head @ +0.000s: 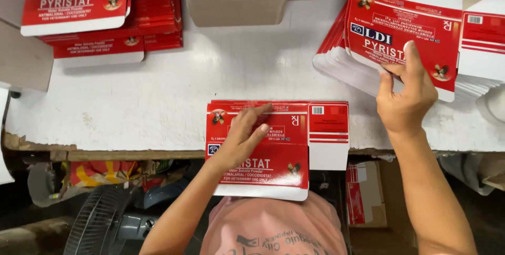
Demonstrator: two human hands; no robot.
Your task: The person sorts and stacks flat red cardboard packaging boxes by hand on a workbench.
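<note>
On the white worktable (173, 92), a fanned stack of flat red cartons (368, 50) lies far right; the right hand (407, 94) pinches its top sheet. The left hand (243, 136), fingers spread, presses a flat red-and-white carton (279, 173) overhanging the near edge.

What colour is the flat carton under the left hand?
Red with white panels and edges, seen in the head view: flat carton, under the left hand.
</note>
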